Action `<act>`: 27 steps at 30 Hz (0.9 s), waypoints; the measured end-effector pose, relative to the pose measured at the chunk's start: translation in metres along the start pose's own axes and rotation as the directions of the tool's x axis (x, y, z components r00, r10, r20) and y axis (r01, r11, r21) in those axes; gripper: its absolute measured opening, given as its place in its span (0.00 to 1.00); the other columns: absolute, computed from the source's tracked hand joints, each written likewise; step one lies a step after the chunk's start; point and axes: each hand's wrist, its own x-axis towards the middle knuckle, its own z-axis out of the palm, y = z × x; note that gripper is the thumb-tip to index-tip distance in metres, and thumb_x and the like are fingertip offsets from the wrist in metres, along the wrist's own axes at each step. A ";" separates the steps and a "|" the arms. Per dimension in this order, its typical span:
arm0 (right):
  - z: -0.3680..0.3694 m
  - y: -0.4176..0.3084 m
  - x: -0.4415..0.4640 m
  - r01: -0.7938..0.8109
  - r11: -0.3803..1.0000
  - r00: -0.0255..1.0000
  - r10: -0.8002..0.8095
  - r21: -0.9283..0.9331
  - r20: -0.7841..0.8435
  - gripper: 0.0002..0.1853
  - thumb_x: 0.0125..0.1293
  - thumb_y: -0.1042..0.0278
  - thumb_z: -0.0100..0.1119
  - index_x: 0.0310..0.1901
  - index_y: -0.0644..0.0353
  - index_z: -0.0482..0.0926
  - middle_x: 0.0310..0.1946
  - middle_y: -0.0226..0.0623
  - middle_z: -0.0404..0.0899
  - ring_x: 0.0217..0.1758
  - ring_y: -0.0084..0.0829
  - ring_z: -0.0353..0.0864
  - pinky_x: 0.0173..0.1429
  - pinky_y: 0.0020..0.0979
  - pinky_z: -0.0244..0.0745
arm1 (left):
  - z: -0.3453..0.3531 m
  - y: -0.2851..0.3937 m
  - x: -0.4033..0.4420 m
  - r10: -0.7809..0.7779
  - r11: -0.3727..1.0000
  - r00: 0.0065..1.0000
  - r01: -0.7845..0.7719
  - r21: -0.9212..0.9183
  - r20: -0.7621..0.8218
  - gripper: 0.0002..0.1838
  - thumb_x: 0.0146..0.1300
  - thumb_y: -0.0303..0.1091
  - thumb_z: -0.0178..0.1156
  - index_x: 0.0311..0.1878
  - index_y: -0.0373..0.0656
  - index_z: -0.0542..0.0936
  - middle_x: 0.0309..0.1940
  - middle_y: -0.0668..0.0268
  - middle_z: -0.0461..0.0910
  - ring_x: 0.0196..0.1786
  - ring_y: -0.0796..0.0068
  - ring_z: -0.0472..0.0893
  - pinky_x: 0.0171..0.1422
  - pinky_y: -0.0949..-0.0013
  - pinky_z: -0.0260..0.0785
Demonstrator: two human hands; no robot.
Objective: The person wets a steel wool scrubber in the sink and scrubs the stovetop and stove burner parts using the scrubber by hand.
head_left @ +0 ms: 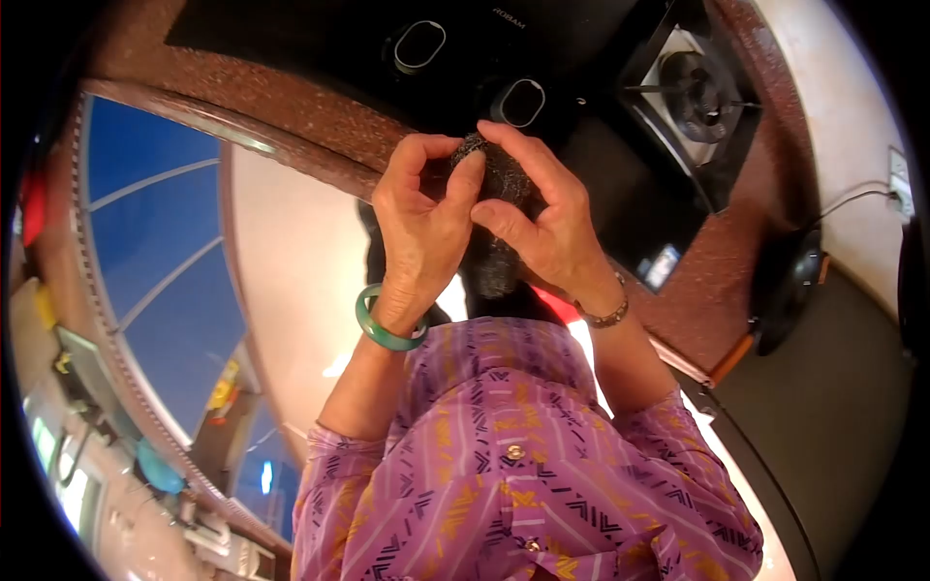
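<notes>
Between my two hands hangs a dark, glittery mesh-like piece (506, 179), its lower end dangling in front of the purple patterned shirt. My left hand (431, 208), with a green bangle (389, 334) at its wrist, pinches the upper left edge of the piece between thumb and fingers. On the other side my right hand (542, 208) has its index finger at the top of the piece and its thumb against the middle. A beaded bracelet (605, 308) circles the right wrist.
Beyond the hands lies a black cooktop (591, 160) with two oval-ringed knobs (419, 46) and a burner (696, 95) at the right. Reddish speckled counter (320, 107) borders it. A dark round pan-like object (790, 290) and a cable (775, 474) are at right.
</notes>
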 end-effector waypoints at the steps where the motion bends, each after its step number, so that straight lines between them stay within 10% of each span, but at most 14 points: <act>1: 0.006 -0.001 0.001 0.006 0.999 0.999 -0.004 0.040 -0.034 0.28 0.56 0.69 0.69 0.59 0.64 0.74 0.49 0.43 0.78 0.47 0.35 0.79 0.50 0.31 0.75 | -0.003 0.004 0.001 -0.011 0.999 1.000 0.010 0.047 0.023 0.07 0.62 0.28 0.65 0.40 0.36 0.78 0.28 0.69 0.79 0.31 0.84 0.76 0.36 0.77 0.71; 5: 0.030 0.000 0.003 -0.138 0.970 0.975 0.168 0.201 -0.144 0.25 0.56 0.76 0.62 0.58 0.65 0.72 0.50 0.47 0.78 0.50 0.39 0.80 0.54 0.33 0.74 | -0.024 0.032 0.027 -0.127 0.958 0.983 0.087 0.274 0.130 0.08 0.65 0.30 0.63 0.43 0.36 0.81 0.29 0.70 0.79 0.31 0.85 0.75 0.35 0.78 0.69; 9: 0.063 0.008 0.021 -0.153 0.959 0.895 0.237 0.239 -0.379 0.26 0.56 0.75 0.62 0.57 0.64 0.68 0.46 0.53 0.77 0.43 0.47 0.81 0.48 0.37 0.75 | -0.032 0.029 0.095 0.379 0.754 0.912 -0.404 0.519 0.159 0.10 0.62 0.32 0.66 0.44 0.37 0.81 0.28 0.69 0.78 0.29 0.83 0.74 0.32 0.77 0.68; 12: 0.077 0.020 0.050 -0.090 0.996 0.808 0.068 -0.009 -0.585 0.23 0.56 0.74 0.63 0.52 0.63 0.66 0.40 0.53 0.74 0.37 0.55 0.78 0.39 0.45 0.74 | -0.023 0.019 0.138 0.411 0.620 0.839 -0.544 0.565 0.356 0.10 0.59 0.31 0.68 0.42 0.40 0.82 0.28 0.67 0.78 0.27 0.77 0.76 0.32 0.74 0.69; 21: 0.095 0.024 0.087 -0.385 0.907 0.558 0.081 -0.171 -0.826 0.10 0.55 0.75 0.61 0.40 0.64 0.78 0.37 0.52 0.76 0.33 0.54 0.77 0.36 0.45 0.74 | -0.027 -0.002 0.185 0.507 0.405 0.476 -0.867 0.289 0.719 0.01 0.62 0.27 0.61 0.35 0.41 0.79 0.27 0.59 0.75 0.28 0.55 0.76 0.32 0.62 0.69; 25: 0.120 0.017 0.068 -0.283 0.869 0.640 -0.144 -0.406 -0.755 0.10 0.55 0.76 0.60 0.40 0.63 0.79 0.37 0.49 0.76 0.33 0.52 0.78 0.36 0.44 0.75 | -0.027 -0.010 0.190 0.489 0.420 0.468 -0.866 0.271 0.736 0.04 0.64 0.27 0.60 0.33 0.40 0.76 0.25 0.59 0.73 0.28 0.56 0.73 0.32 0.62 0.67; 27: 0.134 0.008 0.070 -0.290 0.937 0.614 0.028 -0.192 -0.789 0.10 0.55 0.75 0.60 0.41 0.61 0.80 0.37 0.47 0.76 0.34 0.51 0.79 0.37 0.43 0.76 | -0.028 -0.015 0.194 0.497 0.411 0.442 -0.878 0.246 0.747 0.05 0.64 0.27 0.59 0.32 0.39 0.74 0.25 0.59 0.72 0.27 0.57 0.72 0.32 0.62 0.67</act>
